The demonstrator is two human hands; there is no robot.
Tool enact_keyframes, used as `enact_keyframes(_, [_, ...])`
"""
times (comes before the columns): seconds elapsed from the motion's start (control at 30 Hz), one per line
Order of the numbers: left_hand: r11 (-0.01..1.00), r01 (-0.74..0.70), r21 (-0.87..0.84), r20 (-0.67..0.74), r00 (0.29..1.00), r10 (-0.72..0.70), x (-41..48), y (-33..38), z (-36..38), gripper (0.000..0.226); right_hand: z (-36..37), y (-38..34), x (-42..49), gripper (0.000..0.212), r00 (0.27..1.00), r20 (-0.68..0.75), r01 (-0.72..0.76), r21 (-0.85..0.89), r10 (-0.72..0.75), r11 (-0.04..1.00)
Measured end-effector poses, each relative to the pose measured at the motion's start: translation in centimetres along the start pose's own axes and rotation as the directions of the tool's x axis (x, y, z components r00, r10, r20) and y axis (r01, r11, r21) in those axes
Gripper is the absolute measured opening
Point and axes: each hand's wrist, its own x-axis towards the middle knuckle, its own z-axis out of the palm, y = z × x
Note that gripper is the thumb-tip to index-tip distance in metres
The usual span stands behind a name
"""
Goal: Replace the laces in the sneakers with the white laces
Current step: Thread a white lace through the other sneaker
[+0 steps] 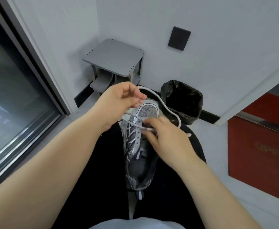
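A grey and silver sneaker [136, 149] lies on my lap, toe pointing away from me, its upper eyelets bare. A white lace [164, 105] crosses the lowest eyelets near the toe and loops off to the right over my knee. My left hand [119, 103] hovers above the toe and pinches one end of the lace between thumb and fingers. My right hand [165, 138] rests on the right side of the shoe, its fingers closed around the other lace tip at an eyelet. No second sneaker shows.
A black-lined waste bin [183, 101] stands on the floor just beyond my knees. A small grey shelf unit [115, 58] sits in the corner. A glass door [11, 88] runs along the left, and a red cabinet [259, 154] is at the right.
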Motion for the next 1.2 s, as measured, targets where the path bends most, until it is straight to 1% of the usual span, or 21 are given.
enact_keyframes(0.07, [1.0, -0.01, 0.013, -0.014, 1.0, 0.011, -0.1, -0.3, -0.2, 0.024, 0.3, 0.3, 0.2, 0.026, 0.996, -0.039, -0.075, 0.032, 0.076, 0.997])
enact_keyframes(0.1, [1.0, -0.013, 0.012, -0.028, 1.0, 0.013, -0.2, -0.4, -0.3, 0.022, 0.3, 0.7, 0.3, 0.024, 0.996, -0.039, -0.083, 0.017, 0.084, 0.996])
enact_keyframes(0.17, [1.0, -0.016, -0.011, -0.066, 0.998, 0.015, -0.3, -0.8, -0.5, 0.02, 0.0, 1.3, 0.5, 0.019, 0.997, 0.017, -0.072, 0.026, 0.072, 0.997])
enact_keyframes(0.23, [0.997, -0.03, -0.069, -0.114, 0.993, 0.022, -0.3, -1.1, -0.6, 0.02, -0.6, 1.8, 0.2, 0.014, 0.996, 0.004, -0.086, 0.234, 0.088, 0.968])
enact_keyframes(0.3, [0.987, -0.05, -0.154, -0.178, 0.984, 0.022, -0.5, -1.5, -0.9, 0.021, -1.5, 2.6, -0.6, 0.027, 0.978, -0.066, -0.142, 0.49, 0.199, 0.86])
enact_keyframes(0.33, [0.979, -0.061, -0.192, -0.212, 0.977, 0.02, -0.7, -1.7, -1.0, 0.023, -2.0, 3.0, -1.1, 0.033, 0.957, -0.061, -0.197, 0.578, 0.282, 0.792])
enact_keyframes(0.4, [0.978, -0.076, -0.196, -0.271, 0.962, 0.021, -0.8, -2.3, -1.3, 0.026, -2.9, 4.0, -2.3, 0.036, 0.907, -0.008, -0.31, 0.662, 0.42, 0.682])
enact_keyframes(0.43, [0.983, -0.079, -0.165, -0.286, 0.958, 0.029, -0.9, -2.5, -1.4, 0.027, -3.4, 4.5, -2.9, 0.035, 0.883, 0.005, -0.354, 0.662, 0.469, 0.66])
enact_keyframes(0.47, [0.988, -0.08, -0.132, -0.288, 0.957, 0.04, -0.9, -2.6, -1.4, 0.028, -3.8, 5.0, -3.4, 0.036, 0.86, -0.01, -0.391, 0.628, 0.51, 0.672])
enact_keyframes(0.53, [0.993, -0.086, -0.081, -0.277, 0.959, 0.06, -1.0, -2.7, -1.1, 0.03, -4.5, 5.6, -4.1, 0.034, 0.85, -0.024, -0.462, 0.448, 0.527, 0.765])
enact_keyframes(0.6, [0.994, -0.101, -0.044, -0.271, 0.959, 0.086, -1.0, -2.7, -0.8, 0.032, -4.9, 5.2, -4.3, 0.014, 0.871, -0.019, -0.469, 0.264, 0.49, 0.843])
enact_keyframes(0.63, [0.994, -0.107, -0.033, -0.273, 0.957, 0.095, -1.0, -2.7, -0.7, 0.033, -4.8, 4.6, -4.2, 0.015, 0.884, -0.032, -0.445, 0.249, 0.466, 0.86])
enact_keyframes(0.67, [0.993, -0.112, -0.03, -0.274, 0.957, 0.099, -1.1, -2.7, -0.6, 0.033, -4.6, 3.9, -3.9, 0.023, 0.901, -0.051, -0.4, 0.293, 0.432, 0.868])
enact_keyframes(0.7, [0.993, -0.116, -0.031, -0.275, 0.956, 0.103, -1.1, -2.7, -0.5, 0.033, -4.3, 3.0, -3.5, 0.027, 0.919, -0.068, -0.339, 0.362, 0.387, 0.868])
enact_keyframes(0.73, [0.992, -0.12, -0.032, -0.274, 0.956, 0.107, -1.1, -2.7, -0.5, 0.033, -3.9, 2.2, -2.9, 0.026, 0.938, -0.094, -0.275, 0.38, 0.333, 0.883])
enact_keyframes(0.77, [0.992, -0.123, -0.032, -0.269, 0.957, 0.11, -1.1, -2.7, -0.4, 0.032, -3.5, 1.4, -2.2, 0.024, 0.961, -0.098, -0.214, 0.332, 0.259, 0.919])
enact_keyframes(0.87, [0.991, -0.124, -0.057, -0.218, 0.97, 0.108, -1.3, -2.6, -0.1, 0.027, -1.7, 0.0, -0.1, 0.011, 0.997, -0.004, -0.079, 0.014, 0.079, 0.997])
enact_keyframes(0.93, [0.989, -0.135, -0.062, -0.197, 0.973, 0.12, -1.4, -2.5, 0.0, 0.025, -0.9, 0.0, 1.0, 0.016, 0.997, 0.047, -0.063, -0.087, 0.067, 0.994])
enact_keyframes(1.0, [0.987, -0.15, -0.064, -0.194, 0.972, 0.135, -1.5, -2.4, 0.0, 0.025, -0.5, 0.3, 1.5, 0.017, 0.996, 0.006, -0.086, -0.056, 0.086, 0.995])
enact_keyframes(1.1, [0.985, -0.157, -0.066, -0.195, 0.971, 0.141, -1.5, -2.5, -0.2, 0.025, -0.1, 0.6, 2.0, 0.019, 0.992, -0.12, -0.042, 0.035, 0.046, 0.998])
enact_keyframes(1.2, [0.985, -0.154, -0.073, -0.18, 0.974, 0.139, -1.4, -2.6, -0.2, 0.028, 0.7, 0.4, 2.5, 0.023, 0.993, -0.117, -0.015, 0.075, 0.024, 0.997])
